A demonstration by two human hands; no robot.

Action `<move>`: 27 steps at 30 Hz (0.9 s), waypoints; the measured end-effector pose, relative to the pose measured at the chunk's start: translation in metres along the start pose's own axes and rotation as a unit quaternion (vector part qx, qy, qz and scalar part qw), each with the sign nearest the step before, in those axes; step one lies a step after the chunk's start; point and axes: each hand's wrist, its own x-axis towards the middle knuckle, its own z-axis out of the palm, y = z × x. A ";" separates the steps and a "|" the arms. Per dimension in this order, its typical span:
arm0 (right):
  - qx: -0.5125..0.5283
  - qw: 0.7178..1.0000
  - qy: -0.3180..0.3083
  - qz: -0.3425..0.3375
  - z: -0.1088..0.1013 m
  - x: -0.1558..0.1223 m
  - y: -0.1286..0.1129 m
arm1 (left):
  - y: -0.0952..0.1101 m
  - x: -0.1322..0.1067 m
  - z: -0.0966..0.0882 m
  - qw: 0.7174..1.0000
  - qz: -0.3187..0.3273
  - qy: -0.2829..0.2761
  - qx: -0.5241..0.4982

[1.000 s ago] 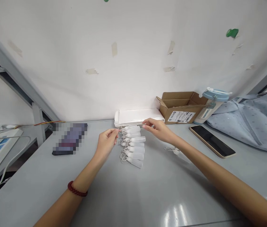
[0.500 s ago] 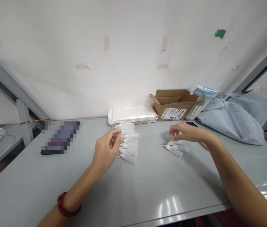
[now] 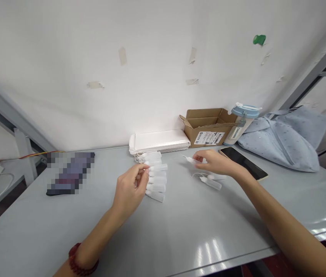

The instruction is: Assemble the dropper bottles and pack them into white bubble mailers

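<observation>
A row of several small translucent squeeze bottles (image 3: 156, 175) with looped caps lies side by side on the grey table (image 3: 180, 231). My left hand (image 3: 130, 188) is pinched at the row's left edge, fingertips on the cap loops. My right hand (image 3: 213, 162) holds one small bottle (image 3: 191, 159) in a pinch, lifted just above the table, its tip pointing left. Two more loose bottles (image 3: 210, 181) lie under and beside that hand.
A stack of white flat packets (image 3: 158, 141) lies by the wall. Behind it to the right are an open cardboard box (image 3: 209, 127), a blue-lidded cup (image 3: 242, 121), a phone (image 3: 243, 162) and a light blue bag (image 3: 284, 140). A dark blurred object (image 3: 70, 173) lies at left.
My right hand left the top of the row, went right to the loose bottles, and now holds one lifted. My left hand stayed at the row. The view shifted right.
</observation>
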 end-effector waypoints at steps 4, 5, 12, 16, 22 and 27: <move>0.074 0.993 0.031 -0.091 0.009 -0.005 -0.025 | 0.001 -0.001 0.002 0.999 -0.025 -0.034 -0.029; 0.090 0.989 0.028 -0.112 0.012 -0.007 -0.031 | 0.002 -0.001 0.002 0.998 -0.036 -0.044 -0.042; 0.176 0.972 0.039 -0.151 0.023 -0.019 -0.062 | 0.005 -0.002 0.003 0.981 -0.072 -0.141 -0.115; 0.190 0.972 0.055 -0.130 0.023 -0.018 -0.063 | 0.008 -0.001 0.002 0.972 -0.075 -0.175 -0.140; 0.208 0.969 0.064 -0.117 0.021 -0.018 -0.065 | 0.011 0.002 -0.004 0.953 -0.129 -0.202 -0.185; 0.214 0.966 0.051 -0.137 0.022 -0.020 -0.068 | 0.009 0.003 -0.005 0.931 -0.176 -0.213 -0.238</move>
